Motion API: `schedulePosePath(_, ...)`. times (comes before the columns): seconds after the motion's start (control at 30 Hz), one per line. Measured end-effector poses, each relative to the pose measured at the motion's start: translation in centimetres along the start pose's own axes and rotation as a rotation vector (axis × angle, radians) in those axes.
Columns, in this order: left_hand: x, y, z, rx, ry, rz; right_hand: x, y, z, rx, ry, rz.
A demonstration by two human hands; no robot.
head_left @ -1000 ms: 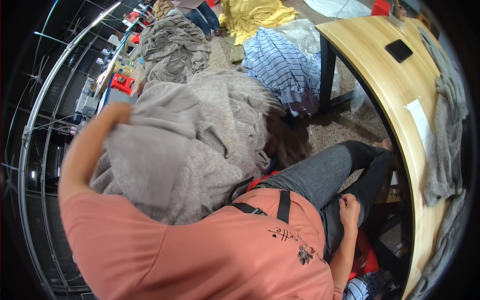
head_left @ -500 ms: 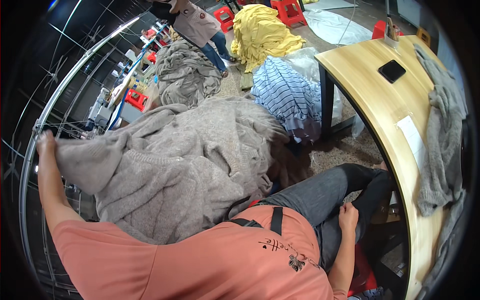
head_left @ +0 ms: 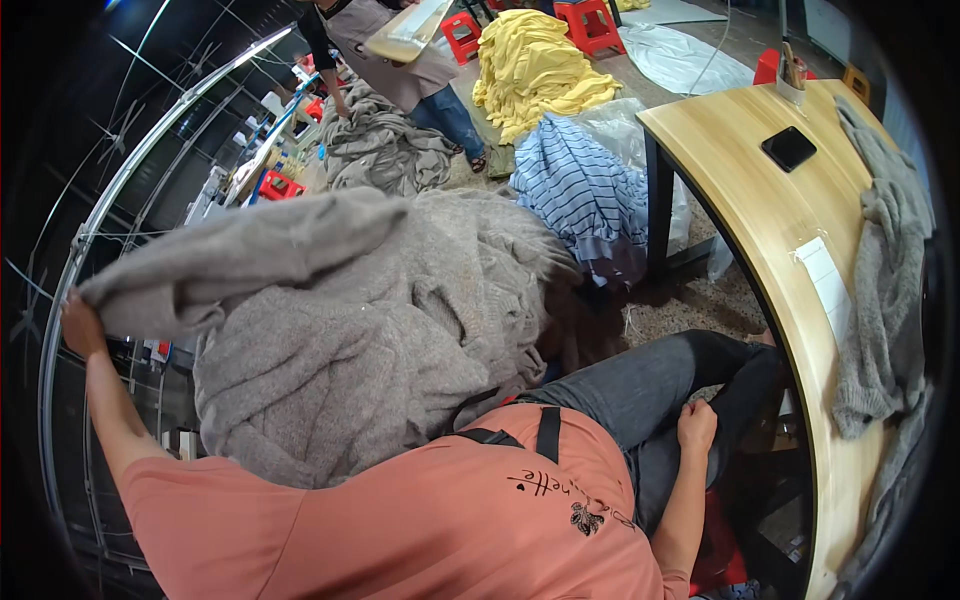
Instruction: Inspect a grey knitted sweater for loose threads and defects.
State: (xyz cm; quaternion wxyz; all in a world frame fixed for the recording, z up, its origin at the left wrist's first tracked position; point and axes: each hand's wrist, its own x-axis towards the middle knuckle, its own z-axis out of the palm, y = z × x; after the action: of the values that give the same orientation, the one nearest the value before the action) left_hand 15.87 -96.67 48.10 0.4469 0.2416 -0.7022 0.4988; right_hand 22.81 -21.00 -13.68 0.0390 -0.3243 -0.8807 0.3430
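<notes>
Garment: a taupe knit garment [head_left: 250, 245], stretched out from the person's left hand at the far left over the near heap; I can't tell where its inner end leaves off and the heap begins.
Left hand: the left hand [head_left: 82, 325], arm reaching wide, fingers closed on the garment's outer corner, pinching the cloth.
Right hand: the right hand [head_left: 697, 425] curled into a loose fist by the lap, fingers folded in, well apart from the knit.
Near heap: a big taupe knit heap [head_left: 340, 375] whose lower edge runs right up against the person's salmon T-shirt [head_left: 430, 520], so there is little room on that side.
Floor: a patch of speckled floor [head_left: 690, 310] shows between the jeans [head_left: 650, 385] and the blue striped pile [head_left: 580, 190].
Table: the wooden table [head_left: 800, 205] curves along the person's right, its dark edge near the knees; a black phone [head_left: 789, 148], white paper [head_left: 825, 285] and a grey knit piece [head_left: 890, 270] lie on it.
Aisle: a co-worker in an apron [head_left: 400, 75] stands beyond the heap, one hand down at a farther grey pile [head_left: 385, 150]; a yellow pile [head_left: 540, 75] sits to the right.
</notes>
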Motion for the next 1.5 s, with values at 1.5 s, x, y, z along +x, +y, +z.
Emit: schedulePosePath(1.5, -29.1, 53.2, -74.6, -2.414, -0.043, 2.382, -5.6, 3.8, -2.2, 1.100, 0.245, 0.261)
